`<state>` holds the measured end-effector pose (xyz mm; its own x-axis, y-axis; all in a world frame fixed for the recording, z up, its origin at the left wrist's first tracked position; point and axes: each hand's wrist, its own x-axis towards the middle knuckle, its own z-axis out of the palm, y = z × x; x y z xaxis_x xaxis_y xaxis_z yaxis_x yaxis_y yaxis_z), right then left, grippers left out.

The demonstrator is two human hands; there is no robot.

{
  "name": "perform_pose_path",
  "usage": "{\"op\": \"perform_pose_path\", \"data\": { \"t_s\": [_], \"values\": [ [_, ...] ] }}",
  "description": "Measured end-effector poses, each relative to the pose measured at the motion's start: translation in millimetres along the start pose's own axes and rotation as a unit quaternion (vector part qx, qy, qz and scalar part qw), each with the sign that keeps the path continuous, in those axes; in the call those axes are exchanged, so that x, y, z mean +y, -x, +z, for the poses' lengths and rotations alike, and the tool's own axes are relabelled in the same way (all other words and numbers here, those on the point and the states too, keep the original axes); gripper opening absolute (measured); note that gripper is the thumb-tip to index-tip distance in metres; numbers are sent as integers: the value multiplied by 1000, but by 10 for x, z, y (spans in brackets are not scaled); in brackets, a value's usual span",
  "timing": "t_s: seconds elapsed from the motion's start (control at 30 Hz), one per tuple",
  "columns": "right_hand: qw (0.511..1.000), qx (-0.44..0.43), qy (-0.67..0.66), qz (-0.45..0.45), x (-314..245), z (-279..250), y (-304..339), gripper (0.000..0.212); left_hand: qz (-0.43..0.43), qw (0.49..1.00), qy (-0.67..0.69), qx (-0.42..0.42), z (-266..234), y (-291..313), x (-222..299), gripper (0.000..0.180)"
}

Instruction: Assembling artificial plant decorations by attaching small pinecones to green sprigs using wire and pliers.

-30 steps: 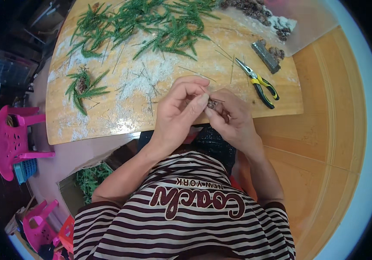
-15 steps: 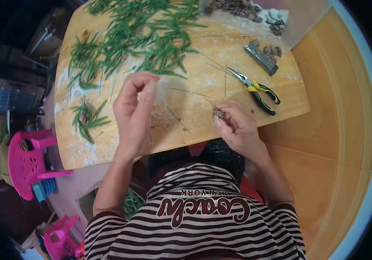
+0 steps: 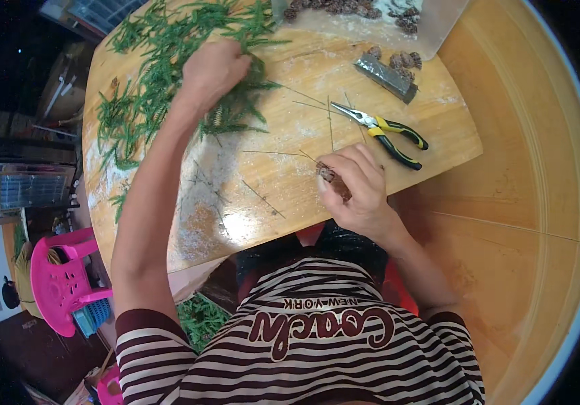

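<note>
My right hand (image 3: 357, 192) is closed around a small brown pine cone (image 3: 325, 171) near the table's front edge; a thin wire (image 3: 309, 156) sticks out from it. My left hand (image 3: 215, 73) reaches over the pile of green artificial sprigs (image 3: 161, 74), its fingers curled down among them. What those fingers grip is hidden beneath the hand. Pliers (image 3: 384, 130) with black and yellow handles lie just beyond my right hand. Several loose thin wires (image 3: 263, 198) are scattered over the wooden table (image 3: 290, 128).
A grey block-shaped bundle (image 3: 385, 77) and several pine cones (image 3: 404, 61) lie at the right, near a clear tray (image 3: 437, 30) holding more cones and white powder. My left forearm partly covers a sprig piece (image 3: 120, 202). A pink chair (image 3: 60, 287) stands left of the table.
My left hand has moved up and away from the table's middle to the green sprigs. My right hand still holds the pine cone. The view has shifted slightly.
</note>
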<state>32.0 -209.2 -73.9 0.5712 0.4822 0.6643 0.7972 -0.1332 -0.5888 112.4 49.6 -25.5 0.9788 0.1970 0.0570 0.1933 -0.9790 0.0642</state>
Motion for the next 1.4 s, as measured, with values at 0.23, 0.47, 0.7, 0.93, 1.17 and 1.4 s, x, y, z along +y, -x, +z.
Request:
{"op": "perform_pose_path", "data": {
  "t_s": [0.23, 0.47, 0.7, 0.93, 1.17, 1.4],
  "values": [
    [1000, 0, -16, -17, 35, -17, 25, 29, 17, 829, 556, 63, -189, 198, -344, 20],
    [1000, 3, -13, -25, 14, -15, 23, 29, 3, 597, 802, -12, -236, 386, -640, 14],
    [1000, 5, -14, -12, 12, -1, 35, 28, 2, 475, 880, 11, -284, 512, -642, 16],
    [1000, 4, -4, -12, 10, 0, 54, 27, 79, 436, 896, -24, -354, 618, -621, 19],
    [1000, 12, 1, -9, 13, 15, 73, 26, 98, 559, 823, 11, -361, 796, -478, 23],
    [1000, 7, 2, 2, -9, -28, 86, 24, 129, 584, 802, 12, -380, 929, -216, 27]
  ]
}}
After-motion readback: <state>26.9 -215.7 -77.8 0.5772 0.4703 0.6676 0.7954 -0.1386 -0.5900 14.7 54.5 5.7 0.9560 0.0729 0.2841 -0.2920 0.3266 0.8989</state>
